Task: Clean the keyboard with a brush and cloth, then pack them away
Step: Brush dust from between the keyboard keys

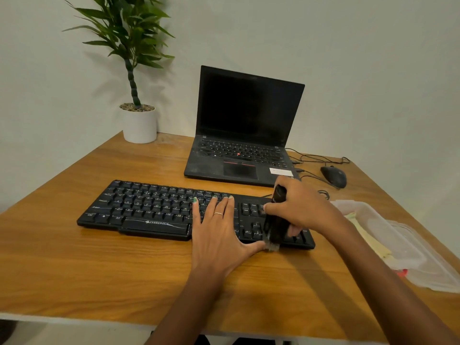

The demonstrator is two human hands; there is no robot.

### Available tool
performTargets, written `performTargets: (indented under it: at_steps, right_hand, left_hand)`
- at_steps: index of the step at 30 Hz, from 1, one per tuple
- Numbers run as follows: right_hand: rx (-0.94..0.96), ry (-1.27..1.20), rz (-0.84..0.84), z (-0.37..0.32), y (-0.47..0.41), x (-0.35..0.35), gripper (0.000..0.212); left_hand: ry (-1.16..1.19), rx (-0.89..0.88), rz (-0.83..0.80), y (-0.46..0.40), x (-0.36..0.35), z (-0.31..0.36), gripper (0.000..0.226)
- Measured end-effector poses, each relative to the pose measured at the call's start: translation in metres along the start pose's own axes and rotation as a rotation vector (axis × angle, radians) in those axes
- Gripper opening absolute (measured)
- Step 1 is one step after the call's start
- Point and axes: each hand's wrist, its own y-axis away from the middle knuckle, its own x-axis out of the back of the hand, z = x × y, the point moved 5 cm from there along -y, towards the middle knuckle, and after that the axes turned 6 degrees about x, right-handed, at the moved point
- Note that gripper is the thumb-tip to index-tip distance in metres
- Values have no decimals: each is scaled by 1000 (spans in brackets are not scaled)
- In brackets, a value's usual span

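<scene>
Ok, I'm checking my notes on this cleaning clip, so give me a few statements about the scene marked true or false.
1. The right hand grips the brush. True.
2. The left hand lies flat on the keyboard. True.
3. The laptop is closed. False: it stands open, screen dark.
4. The brush works the keyboard's left end. False: it is at the right end.
5. A mouse lies right of the laptop. True.
</scene>
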Motion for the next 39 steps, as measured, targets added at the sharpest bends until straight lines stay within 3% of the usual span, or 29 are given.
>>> performTargets:
  at_steps: [4,8,12,16,17,20,24,28,31,33,36,39]
  right_hand:
    - [120,120,281,-3,7,-5,24]
    - [77,-1,123,2,4,0,25]
    - [128,71,336,2,5,-7,25]
    - [-23,-125,-2,7,-5,-2,25]
    - [-28,-132,-9,6,-6,-1,25]
    - [78,3,220,0,-8,-4,25]
    - [6,-107,12,0,-13,-3,25]
    - [80,82,242,-4,-13,-6,29]
    - [44,-3,78,-3,-18,-7,28]
    - [39,87,43,-5,-19,-4,28]
    - [254,295,260,-16,-20,-11,27]
    - [284,265,335,-11,-24,-13,27]
  left_hand:
    - [42,-18,3,1,-1,1,125]
    - [71,-72,-5,0,-2,3,121]
    - [83,-83,6,1,-4,2,118]
    - [81,-86,-1,0,-2,4,125]
    - [79,-86,0,0,-2,4,125]
    - [81,-80,9,1,-4,2,118]
    - [98,-90,15,0,-4,3,114]
    - [112,-84,23,1,-3,2,116]
    - [120,-88,30,1,-2,3,115]
    - [117,-94,27,2,-2,3,113]
    - [124,-96,42,2,-1,4,110]
    - [126,-97,60,2,-1,4,108]
